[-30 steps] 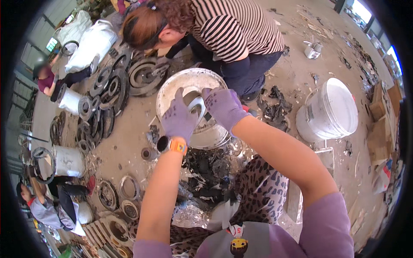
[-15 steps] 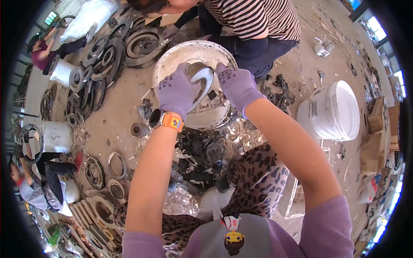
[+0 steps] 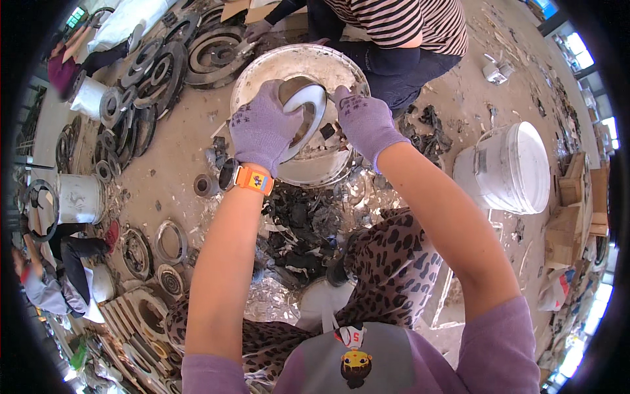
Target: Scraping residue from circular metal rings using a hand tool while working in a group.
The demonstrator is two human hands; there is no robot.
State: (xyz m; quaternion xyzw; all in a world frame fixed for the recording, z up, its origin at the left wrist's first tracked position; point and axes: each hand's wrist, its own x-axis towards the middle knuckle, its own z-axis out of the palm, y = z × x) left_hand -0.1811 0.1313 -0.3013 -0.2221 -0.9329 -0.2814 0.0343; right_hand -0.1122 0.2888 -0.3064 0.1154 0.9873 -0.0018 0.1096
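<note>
Purple knit gloves cover both my hands. My left hand is closed around one side of a shiny, white-and-metal ring, which stands tilted above a white bucket. At the ring's far right edge, my right hand is closed with its fingertips pressed together. What those fingers hold, if anything, is too hidden to name. A small dark scrap lies on the dirty bucket top beneath the ring.
Black scraps litter the floor before me. Another white bucket stands at right. Dark rings pile up at left. Opposite me crouches a person in a striped shirt; other people work at far left. Wooden crates line the right.
Both hands remain at the ring. The ring shows more of its upper rim, and my right hand has shifted slightly right. The view has moved a little.
</note>
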